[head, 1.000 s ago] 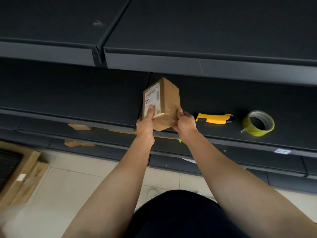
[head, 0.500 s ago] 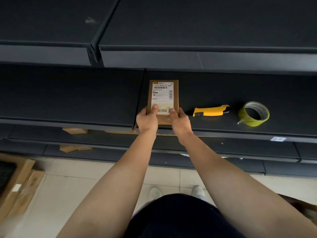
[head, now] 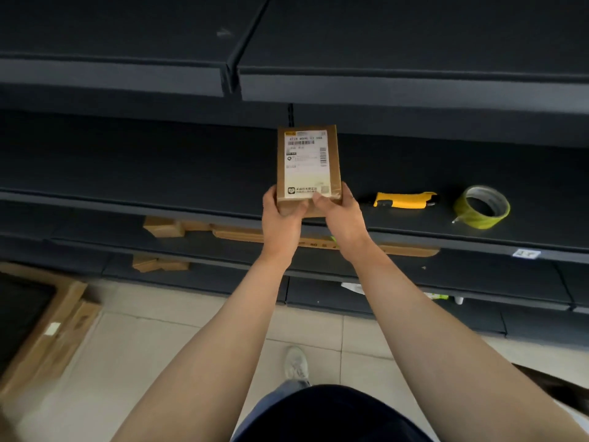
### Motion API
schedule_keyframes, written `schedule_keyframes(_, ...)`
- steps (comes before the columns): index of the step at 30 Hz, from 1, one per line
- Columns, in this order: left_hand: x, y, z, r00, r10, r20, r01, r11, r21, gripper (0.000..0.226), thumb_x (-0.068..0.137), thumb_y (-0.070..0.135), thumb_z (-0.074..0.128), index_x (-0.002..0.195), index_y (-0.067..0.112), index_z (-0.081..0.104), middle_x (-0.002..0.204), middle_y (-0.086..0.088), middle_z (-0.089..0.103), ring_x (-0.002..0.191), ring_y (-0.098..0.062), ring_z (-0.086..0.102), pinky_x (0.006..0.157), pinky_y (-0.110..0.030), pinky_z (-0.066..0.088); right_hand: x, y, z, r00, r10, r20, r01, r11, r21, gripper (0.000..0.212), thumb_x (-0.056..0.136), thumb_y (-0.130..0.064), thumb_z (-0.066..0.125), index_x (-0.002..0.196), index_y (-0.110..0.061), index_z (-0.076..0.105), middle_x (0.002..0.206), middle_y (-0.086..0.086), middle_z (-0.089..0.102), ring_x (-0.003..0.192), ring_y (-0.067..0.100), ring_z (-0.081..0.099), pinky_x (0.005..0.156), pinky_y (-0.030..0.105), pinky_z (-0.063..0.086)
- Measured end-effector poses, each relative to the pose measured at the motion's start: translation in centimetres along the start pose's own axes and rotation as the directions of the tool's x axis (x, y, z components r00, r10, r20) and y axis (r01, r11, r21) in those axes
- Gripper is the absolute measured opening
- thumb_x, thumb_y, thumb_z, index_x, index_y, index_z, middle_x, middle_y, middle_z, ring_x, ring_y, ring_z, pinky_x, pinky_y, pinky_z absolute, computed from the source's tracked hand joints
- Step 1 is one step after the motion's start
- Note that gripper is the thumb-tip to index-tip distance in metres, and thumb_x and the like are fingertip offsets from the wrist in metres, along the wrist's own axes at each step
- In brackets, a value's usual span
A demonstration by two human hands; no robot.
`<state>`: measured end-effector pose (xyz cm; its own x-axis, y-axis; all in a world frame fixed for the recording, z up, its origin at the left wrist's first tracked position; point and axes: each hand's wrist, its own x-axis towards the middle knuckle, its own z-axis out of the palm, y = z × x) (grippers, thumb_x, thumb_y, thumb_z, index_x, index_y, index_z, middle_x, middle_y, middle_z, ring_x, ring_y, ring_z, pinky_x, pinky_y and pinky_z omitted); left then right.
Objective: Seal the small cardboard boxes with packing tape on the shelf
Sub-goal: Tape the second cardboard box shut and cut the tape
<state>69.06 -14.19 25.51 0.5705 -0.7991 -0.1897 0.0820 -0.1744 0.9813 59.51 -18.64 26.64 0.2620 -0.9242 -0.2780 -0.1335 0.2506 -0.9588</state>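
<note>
A small cardboard box [head: 307, 161] with a white shipping label on top lies flat on the dark shelf [head: 159, 173]. My left hand [head: 282, 218] grips its near left corner. My right hand [head: 341, 215] grips its near right corner, thumb on the label's edge. To the right on the same shelf lie a yellow utility knife [head: 403, 200] and, further right, a roll of yellowish packing tape [head: 483, 207], both apart from my hands.
An upper shelf [head: 382, 84] overhangs the box. On the lower shelves lie flattened cardboard pieces [head: 242, 232] and small cardboard boxes [head: 159, 263]. Larger cardboard [head: 47, 333] leans at the floor on the left. My shoe [head: 296, 365] stands on the tiled floor.
The box was held tilted above the shelf edge; it has been turned label-up and laid flat on the shelf, slid a little further back. Both hands stay on its near end.
</note>
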Motion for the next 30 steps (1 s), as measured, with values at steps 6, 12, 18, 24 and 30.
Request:
schedule_keyframes(6,-7.0,-0.3,-1.5,0.991,0.084,-0.100,-0.083,0.996,0.017,0.061,0.085,0.021,0.071,0.138,0.015,0.041,0.126,0.004,0.060,0.119,-0.010,0.054,0.104,-0.032,0.043,-6.8,0.8,-1.1,0.993,-0.108,0.052,0.110,0.994,-0.029,0.030,0.094,-0.029,0.058,0.123,-0.024,0.049,0.099,-0.020,0.060,0.088,-0.009,0.054,0.073,0.010,0.040)
schedule_keyframes(12,-15.5,-0.5,-2.4,0.968,0.173,-0.184,-0.169,0.985,0.039,0.053,0.084,0.026,0.070,0.132,0.016,0.049,0.123,0.005,0.061,0.116,-0.008,0.056,0.102,-0.034,0.046,-14.6,1.7,-2.8,0.972,-0.213,0.096,0.217,0.976,-0.027,0.041,0.093,-0.027,0.060,0.131,-0.020,0.047,0.102,-0.022,0.057,0.088,-0.012,0.053,0.074,0.005,0.040)
schedule_keyframes(18,-21.2,2.5,-6.5,0.909,0.266,-0.320,-0.260,0.964,0.062,0.057,0.084,0.031,0.071,0.133,0.020,0.045,0.124,0.006,0.057,0.115,-0.007,0.054,0.097,-0.027,0.047,-20.7,-0.7,-0.5,0.927,-0.316,0.199,0.317,0.948,0.028,0.053,0.092,-0.019,0.062,0.140,-0.021,0.041,0.116,-0.015,0.058,0.096,-0.011,0.053,0.075,0.001,0.042)
schedule_keyframes(24,-22.4,8.4,-12.1,0.821,0.391,-0.417,-0.404,0.913,0.059,0.052,0.081,0.035,0.072,0.125,0.024,0.046,0.120,0.005,0.057,0.111,-0.011,0.056,0.089,-0.027,0.052,-24.3,-6.2,4.6,0.854,-0.471,0.222,0.466,0.881,0.078,0.066,0.093,-0.023,0.061,0.149,-0.026,0.027,0.136,-0.012,0.049,0.118,0.002,0.049,0.093,0.016,0.045)
schedule_keyframes(30,-20.9,14.5,-20.6,0.742,0.522,-0.421,-0.536,0.839,0.095,0.050,0.084,0.031,0.070,0.127,0.020,0.047,0.120,0.004,0.057,0.109,-0.008,0.056,0.084,-0.019,0.050,-25.5,-11.8,13.4,0.768,-0.598,0.230,0.574,0.801,0.166,0.062,0.093,-0.021,0.061,0.146,-0.030,0.031,0.136,-0.014,0.050,0.120,0.001,0.049,0.102,0.026,0.044)
